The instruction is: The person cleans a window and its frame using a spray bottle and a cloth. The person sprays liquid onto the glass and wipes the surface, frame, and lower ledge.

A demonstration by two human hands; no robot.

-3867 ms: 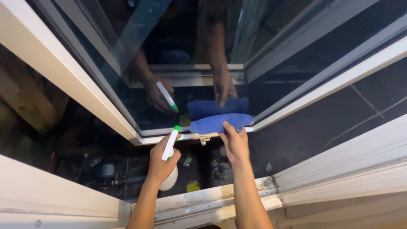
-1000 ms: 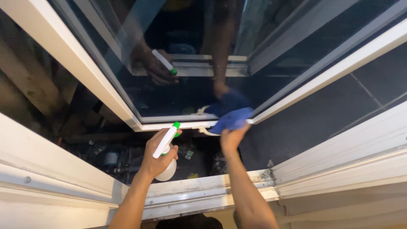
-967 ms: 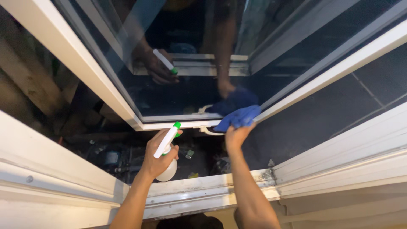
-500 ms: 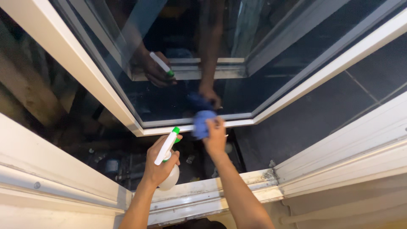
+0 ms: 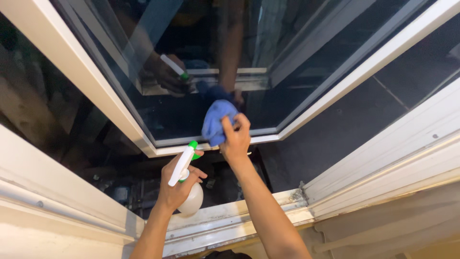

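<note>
My right hand (image 5: 235, 139) grips a bunched blue cloth (image 5: 214, 122) and presses it against the glass pane (image 5: 297, 43) of an open white-framed window, just above the bottom rail (image 5: 172, 146). My left hand (image 5: 178, 184) holds a white spray bottle (image 5: 190, 201) with a white nozzle and green tip (image 5: 193, 144), pointing up toward the rail, a little left of the cloth. The glass mirrors both hands, the bottle and the cloth.
The white sill and track (image 5: 230, 218) run below my forearms. Beyond the opening lies a dark drop with pipes and clutter (image 5: 120, 189). A dark tiled surface (image 5: 335, 124) shows to the right, beside a white outer frame (image 5: 407, 144).
My right hand has carried the cloth from the right end of the bottom rail leftward and up onto the glass, bunching it. The left hand with the bottle has stayed almost still.
</note>
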